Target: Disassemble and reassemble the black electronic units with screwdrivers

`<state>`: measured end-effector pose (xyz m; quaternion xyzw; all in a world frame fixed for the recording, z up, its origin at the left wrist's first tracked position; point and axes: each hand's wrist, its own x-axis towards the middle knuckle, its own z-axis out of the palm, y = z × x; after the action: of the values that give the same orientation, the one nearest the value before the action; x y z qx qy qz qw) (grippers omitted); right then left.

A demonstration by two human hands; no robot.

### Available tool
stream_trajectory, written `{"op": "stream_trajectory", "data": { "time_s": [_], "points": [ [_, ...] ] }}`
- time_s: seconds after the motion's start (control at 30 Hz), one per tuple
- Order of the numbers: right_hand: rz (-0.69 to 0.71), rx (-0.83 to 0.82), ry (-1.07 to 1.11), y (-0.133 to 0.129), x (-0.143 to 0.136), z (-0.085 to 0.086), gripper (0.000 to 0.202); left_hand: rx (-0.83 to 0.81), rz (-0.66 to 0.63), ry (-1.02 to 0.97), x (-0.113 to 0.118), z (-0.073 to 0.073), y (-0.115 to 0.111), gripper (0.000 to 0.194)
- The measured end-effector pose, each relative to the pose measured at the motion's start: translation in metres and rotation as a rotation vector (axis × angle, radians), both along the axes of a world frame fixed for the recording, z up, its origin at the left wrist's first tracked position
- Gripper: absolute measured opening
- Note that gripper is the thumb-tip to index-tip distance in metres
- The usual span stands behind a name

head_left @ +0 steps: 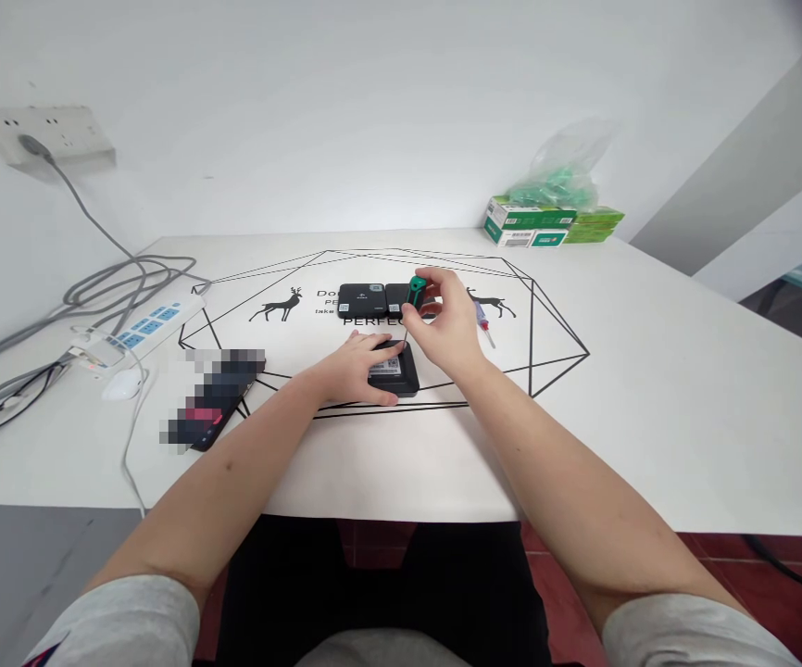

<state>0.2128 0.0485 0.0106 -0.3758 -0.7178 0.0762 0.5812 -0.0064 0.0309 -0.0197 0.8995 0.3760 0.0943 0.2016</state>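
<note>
A flat black box with a white label lies on the table in front of me. My left hand steadies it from the left, its thumb along the near edge and its fingers over the far side. In my right hand is a screwdriver with a green handle, held nearly upright between thumb and fingers. Its thin shaft reaches down to the far right part of the box; the tip is too small to make out. Just beyond sit two more black boxes, one in plain sight, the other partly hidden by the screwdriver and right hand.
A second screwdriver, purplish with a red part, lies right of my right hand. At left are a phone, a white earbud case, a power strip and coiled cables. Green-and-white cartons stand at the back right.
</note>
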Motion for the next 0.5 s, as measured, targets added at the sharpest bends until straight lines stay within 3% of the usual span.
{"op": "stream_trajectory", "data": {
  "time_s": [0.5],
  "points": [
    [-0.022,-0.073,0.062,0.0011,-0.0013,0.0011,0.042,0.014,0.018,0.018,0.001,0.0004,-0.0012,0.11]
  ]
}}
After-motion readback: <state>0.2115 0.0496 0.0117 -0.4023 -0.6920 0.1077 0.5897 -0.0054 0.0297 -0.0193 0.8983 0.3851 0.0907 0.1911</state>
